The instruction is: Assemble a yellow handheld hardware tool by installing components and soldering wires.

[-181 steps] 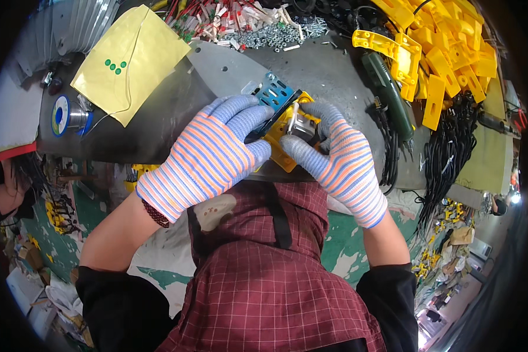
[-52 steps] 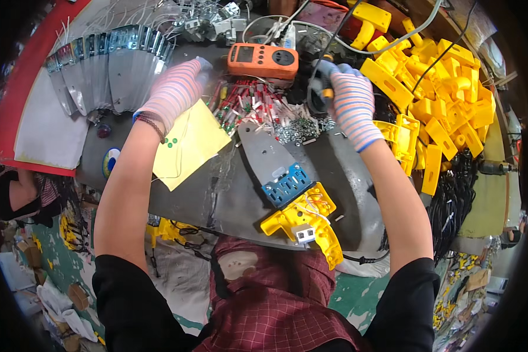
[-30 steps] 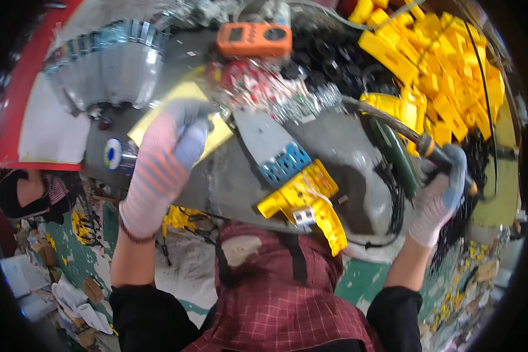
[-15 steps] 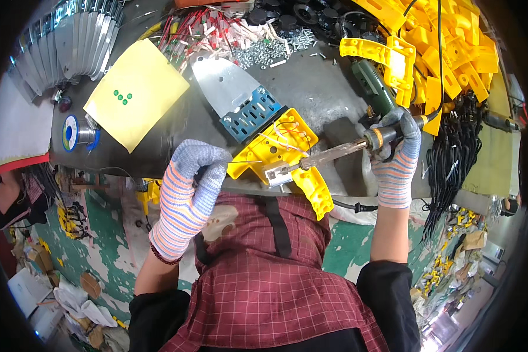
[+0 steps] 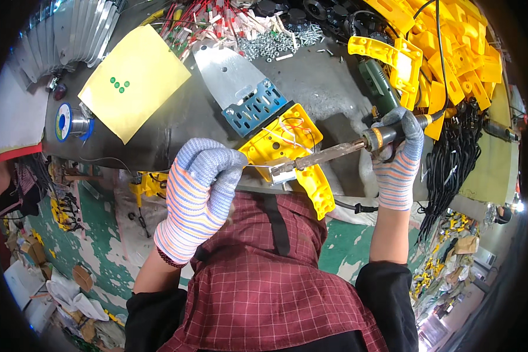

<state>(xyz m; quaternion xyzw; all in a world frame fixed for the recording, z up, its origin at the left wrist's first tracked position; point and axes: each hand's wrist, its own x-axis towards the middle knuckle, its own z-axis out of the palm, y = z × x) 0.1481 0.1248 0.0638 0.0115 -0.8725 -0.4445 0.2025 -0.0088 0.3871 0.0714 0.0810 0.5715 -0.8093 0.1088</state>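
My right hand, in a striped glove, is closed round the dark handle of a soldering iron. Its tip points left and meets a small white part at the near edge of a yellow plastic housing. Thin wires lie inside the housing, and a blue bracket with a silver metal plate is joined to its far side. My gloved left hand pinches a thin solder wire, whose end reaches to the iron's tip. Whether the wire touches the tip is too fine to make out.
A solder spool and a yellow sheet with green dots lie at left. Nuts and screws lie at the back. Yellow housings are piled at right, above black cables. A green tool body lies beside them.
My left hand has moved right, bringing the solder wire closer to the iron's tip. The tip has shifted slightly left over the white part. Both hands keep their grips.
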